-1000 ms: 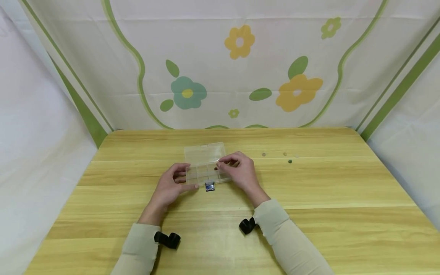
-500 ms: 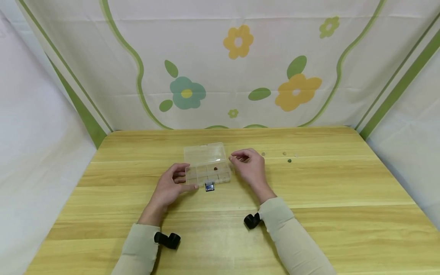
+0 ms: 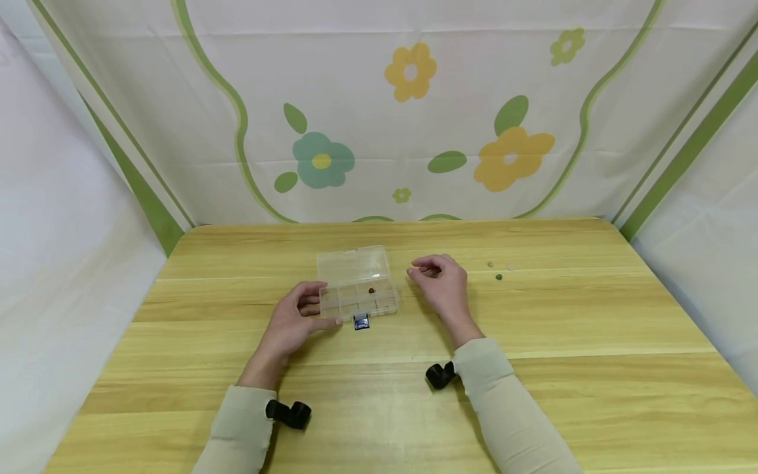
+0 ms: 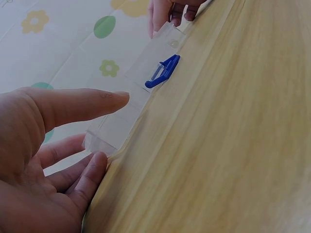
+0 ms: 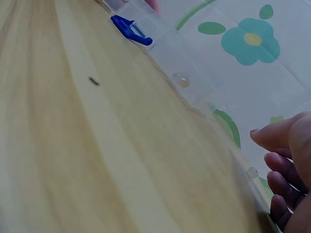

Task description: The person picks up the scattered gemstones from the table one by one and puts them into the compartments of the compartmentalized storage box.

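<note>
A clear plastic compartment box (image 3: 349, 301) lies on the table with its lid (image 3: 353, 264) raised at the back. At its left end is my left hand (image 3: 294, 318), thumb along the front edge and fingers around the side, steadying it. A blue clasp (image 4: 164, 71) hangs from the box's front. One compartment has a small reddish-brown bead (image 3: 371, 291); the right wrist view shows a clear round bead (image 5: 181, 80) through the wall. My right hand (image 3: 441, 280) is right of the box, fingers loosely bent, nothing visible between them. A pale bead (image 5: 253, 172) shows beside its fingers.
Farther right on the wooden table (image 3: 379, 408) lie a tan bead (image 3: 490, 264), a dark green bead (image 3: 499, 277) and a tiny pale one (image 3: 512, 268). A flower-printed cloth (image 3: 379, 118) stands behind the table's back edge.
My right hand has left the box's right end and moved right across the table, now covering the nearest bead in the head view. The left hand and box stay put.
</note>
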`<act>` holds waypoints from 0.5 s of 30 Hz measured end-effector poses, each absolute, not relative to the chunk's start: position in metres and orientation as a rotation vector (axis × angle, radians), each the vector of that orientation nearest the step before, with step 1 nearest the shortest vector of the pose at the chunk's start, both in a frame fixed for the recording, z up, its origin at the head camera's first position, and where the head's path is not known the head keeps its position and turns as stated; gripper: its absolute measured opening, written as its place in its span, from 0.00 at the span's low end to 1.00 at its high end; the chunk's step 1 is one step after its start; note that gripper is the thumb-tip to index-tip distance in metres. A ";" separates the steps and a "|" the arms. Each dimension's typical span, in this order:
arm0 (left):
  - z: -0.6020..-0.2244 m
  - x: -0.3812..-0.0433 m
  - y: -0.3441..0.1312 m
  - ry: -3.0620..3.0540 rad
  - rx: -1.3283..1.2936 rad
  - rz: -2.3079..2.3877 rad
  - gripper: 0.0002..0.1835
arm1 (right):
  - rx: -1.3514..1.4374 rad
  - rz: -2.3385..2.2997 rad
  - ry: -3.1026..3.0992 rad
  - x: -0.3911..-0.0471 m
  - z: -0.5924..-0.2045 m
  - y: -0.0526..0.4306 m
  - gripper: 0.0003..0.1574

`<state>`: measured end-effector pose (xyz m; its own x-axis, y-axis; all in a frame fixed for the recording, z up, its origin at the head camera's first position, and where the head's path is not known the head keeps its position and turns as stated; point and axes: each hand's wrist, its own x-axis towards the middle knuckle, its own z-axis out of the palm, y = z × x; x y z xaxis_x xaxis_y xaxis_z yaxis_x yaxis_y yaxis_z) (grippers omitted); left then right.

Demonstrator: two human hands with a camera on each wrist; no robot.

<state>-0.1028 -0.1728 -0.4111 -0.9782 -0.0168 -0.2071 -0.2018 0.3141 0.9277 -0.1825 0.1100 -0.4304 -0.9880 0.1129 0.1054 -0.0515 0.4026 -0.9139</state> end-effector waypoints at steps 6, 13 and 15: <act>-0.411 -0.103 -0.172 2.417 -0.212 1.734 0.42 | -0.058 1.589 -2.540 -0.184 -0.431 0.117 0.16; -0.412 -0.103 -0.173 2.409 -0.217 1.736 0.42 | -0.089 1.537 -2.586 -0.186 -0.431 0.126 0.19; -0.412 -0.103 -0.173 2.403 -0.215 1.744 0.42 | -0.085 1.518 -2.608 -0.186 -0.432 0.127 0.19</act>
<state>-0.1032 -0.1728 -0.4117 -0.9761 -0.0195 -0.2166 -0.2120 0.3081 0.9274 -0.1864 0.1274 -0.4317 -0.9910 0.1098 0.0772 -0.0129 0.4946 -0.8690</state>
